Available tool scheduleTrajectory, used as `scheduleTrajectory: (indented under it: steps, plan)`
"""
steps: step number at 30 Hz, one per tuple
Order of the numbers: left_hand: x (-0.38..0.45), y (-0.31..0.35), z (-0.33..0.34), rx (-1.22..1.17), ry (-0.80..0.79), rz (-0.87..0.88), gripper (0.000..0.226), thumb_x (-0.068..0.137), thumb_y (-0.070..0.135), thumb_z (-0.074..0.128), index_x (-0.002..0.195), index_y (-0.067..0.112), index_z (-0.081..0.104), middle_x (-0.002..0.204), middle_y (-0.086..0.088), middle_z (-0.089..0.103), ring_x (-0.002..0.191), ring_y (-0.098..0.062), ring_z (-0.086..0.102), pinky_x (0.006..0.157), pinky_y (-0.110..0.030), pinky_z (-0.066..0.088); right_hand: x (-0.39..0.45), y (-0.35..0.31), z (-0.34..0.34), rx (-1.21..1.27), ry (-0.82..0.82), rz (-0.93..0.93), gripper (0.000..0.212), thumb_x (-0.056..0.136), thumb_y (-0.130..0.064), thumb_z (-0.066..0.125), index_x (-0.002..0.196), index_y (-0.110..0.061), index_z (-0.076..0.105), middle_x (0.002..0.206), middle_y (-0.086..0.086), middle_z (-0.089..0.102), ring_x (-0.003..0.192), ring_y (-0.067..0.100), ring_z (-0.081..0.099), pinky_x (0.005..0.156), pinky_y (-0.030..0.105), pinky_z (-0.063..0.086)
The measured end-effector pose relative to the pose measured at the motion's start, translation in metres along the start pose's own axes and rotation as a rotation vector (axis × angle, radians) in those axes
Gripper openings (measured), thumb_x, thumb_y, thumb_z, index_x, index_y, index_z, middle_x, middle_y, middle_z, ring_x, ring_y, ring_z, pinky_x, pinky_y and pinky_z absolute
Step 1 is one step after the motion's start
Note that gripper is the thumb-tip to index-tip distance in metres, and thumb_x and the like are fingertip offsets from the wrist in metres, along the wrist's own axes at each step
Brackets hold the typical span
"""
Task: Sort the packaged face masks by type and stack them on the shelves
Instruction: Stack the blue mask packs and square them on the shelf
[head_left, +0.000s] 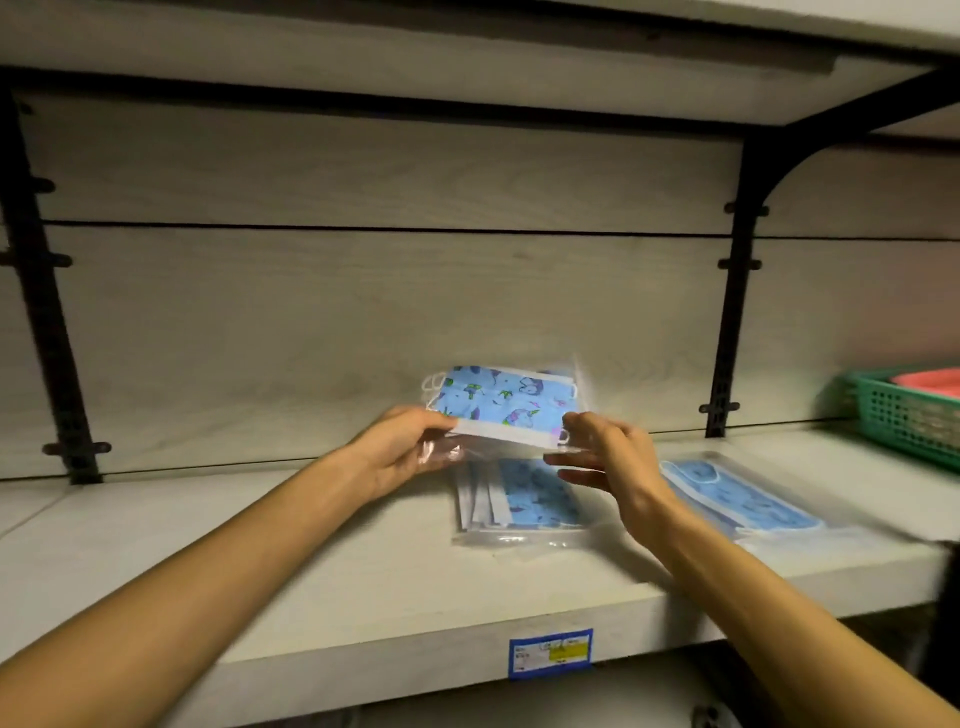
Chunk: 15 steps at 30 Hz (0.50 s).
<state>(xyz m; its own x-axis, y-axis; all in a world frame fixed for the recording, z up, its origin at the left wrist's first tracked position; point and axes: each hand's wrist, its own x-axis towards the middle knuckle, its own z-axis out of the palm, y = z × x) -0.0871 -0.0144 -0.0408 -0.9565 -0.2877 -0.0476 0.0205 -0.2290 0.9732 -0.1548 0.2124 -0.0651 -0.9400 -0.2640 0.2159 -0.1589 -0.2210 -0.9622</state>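
A clear pack of blue patterned face masks (501, 402) is held up above the pale shelf (363, 561). My left hand (402, 449) grips its lower left corner. My right hand (602, 449) pinches its lower right corner with thumb and forefinger, the other fingers spread. Below the held pack, a pile of similar blue patterned mask packs (519, 506) lies on the shelf. A further pack of blue masks (748, 501) lies flat to the right of the pile.
A green plastic basket (906, 415) holding something red stands at the far right of the shelf. Black metal brackets (732, 291) stand against the back panel. Another shelf board hangs above. A blue price label (550, 652) is on the front edge.
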Motion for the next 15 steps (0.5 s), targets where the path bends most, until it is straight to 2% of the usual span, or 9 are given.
scheduleTrajectory:
  steps: [1,3,6,8,10,12,14,15]
  plan:
    - [0.002,0.003,0.000,0.068,0.012,0.008,0.027,0.095,-0.004,0.058,0.121,-0.011,0.062,0.108,-0.023,0.069,0.062,-0.019,0.072,0.058,-0.029,0.062,-0.001,-0.003,-0.007,-0.103,-0.042,-0.018,0.022,0.094,-0.025,0.064,0.091,-0.005,0.074,0.084,0.009,0.077,0.072,0.028,0.076,0.063,0.032,0.061]
    - [0.005,0.009,0.001,0.253,-0.003,0.024,0.025,0.094,0.001,0.063,0.118,-0.004,0.064,0.105,-0.018,0.069,0.068,-0.020,0.069,0.060,-0.027,0.059,-0.003,-0.007,-0.021,-0.301,-0.066,-0.106,0.036,0.094,-0.037,0.064,0.079,-0.006,0.075,0.071,0.011,0.076,0.059,0.025,0.071,0.056,0.031,0.058]
    - [0.008,0.019,0.002,0.490,-0.135,-0.009,0.007,0.093,0.004,0.064,0.097,0.010,0.063,0.080,-0.004,0.064,0.064,-0.014,0.062,0.056,-0.022,0.054,-0.002,-0.006,-0.033,-0.351,0.110,-0.255,0.053,0.090,-0.047,0.064,0.054,-0.007,0.066,0.049,0.008,0.064,0.042,0.017,0.057,0.045,0.028,0.048]
    - [0.012,0.026,0.004,0.743,-0.238,-0.025,0.009,0.094,0.005,0.062,0.091,0.013,0.060,0.075,-0.002,0.060,0.059,-0.008,0.058,0.054,-0.020,0.052,0.002,-0.006,-0.040,-0.325,0.231,-0.286,0.055,0.089,-0.048,0.062,0.049,-0.010,0.065,0.048,0.008,0.060,0.042,0.017,0.052,0.048,0.029,0.044]
    - [0.018,0.032,0.011,1.043,-0.314,-0.025,0.008,0.095,0.009,0.062,0.103,0.010,0.062,0.089,-0.007,0.062,0.066,-0.012,0.060,0.059,-0.024,0.054,0.006,-0.004,-0.044,-0.374,0.267,-0.275,0.051,0.090,-0.048,0.060,0.055,-0.012,0.071,0.050,0.005,0.062,0.046,0.018,0.054,0.054,0.034,0.048]
    - [0.026,0.032,0.021,1.274,-0.341,0.019,0.021,0.094,0.012,0.064,0.114,0.006,0.063,0.098,-0.007,0.065,0.078,-0.017,0.064,0.069,-0.034,0.060,0.010,0.001,-0.043,-0.614,0.250,-0.258,0.045,0.089,-0.051,0.059,0.065,-0.016,0.074,0.057,-0.002,0.069,0.055,0.017,0.064,0.065,0.039,0.059]
    - [0.033,0.026,0.033,1.437,-0.290,0.148,0.038,0.092,0.017,0.069,0.128,0.008,0.060,0.110,-0.006,0.068,0.093,-0.021,0.066,0.086,-0.043,0.059,0.011,0.006,-0.036,-0.873,0.208,-0.240,0.043,0.088,-0.057,0.058,0.081,-0.018,0.075,0.071,-0.005,0.073,0.069,0.018,0.069,0.074,0.041,0.060]
    - [0.036,0.021,0.037,1.497,-0.222,0.248,0.048,0.091,0.022,0.071,0.135,0.010,0.056,0.118,-0.006,0.068,0.103,-0.023,0.065,0.093,-0.042,0.056,0.012,0.008,-0.032,-0.972,0.175,-0.208,0.047,0.087,-0.062,0.057,0.092,-0.019,0.074,0.082,-0.003,0.074,0.076,0.019,0.068,0.077,0.040,0.059]
